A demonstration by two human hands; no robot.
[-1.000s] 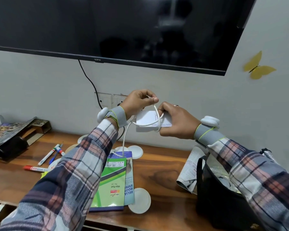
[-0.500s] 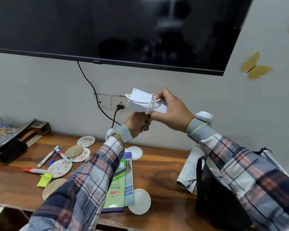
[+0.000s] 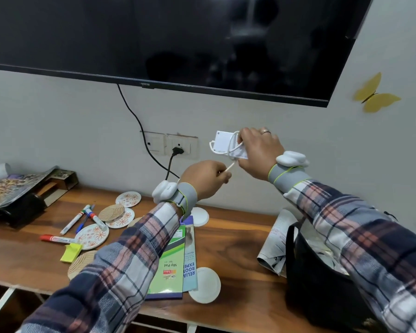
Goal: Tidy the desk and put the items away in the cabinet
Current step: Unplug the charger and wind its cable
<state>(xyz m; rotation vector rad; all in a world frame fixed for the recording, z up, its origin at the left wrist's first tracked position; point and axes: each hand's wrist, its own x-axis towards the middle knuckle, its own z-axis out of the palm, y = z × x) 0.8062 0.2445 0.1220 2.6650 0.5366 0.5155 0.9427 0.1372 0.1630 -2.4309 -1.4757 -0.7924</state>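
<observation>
Shifted right, boxy white adapter (image 3: 222, 142) trails thin cord (image 3: 230, 167).

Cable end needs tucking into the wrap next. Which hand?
Left, probably. The left hand pinches the white cable by its free end, just below the adapter. The right hand is busy gripping the adapter.

Passage is offered by a bare stretch of brown wooden surface (image 3: 238, 239) between the green slip pad (image 3: 171, 267) and the folded newspaper (image 3: 271, 246); the left is crowded by marker pens (image 3: 73, 221) and round coasters (image 3: 91, 236), the right by a black bag (image 3: 322, 284).
</observation>
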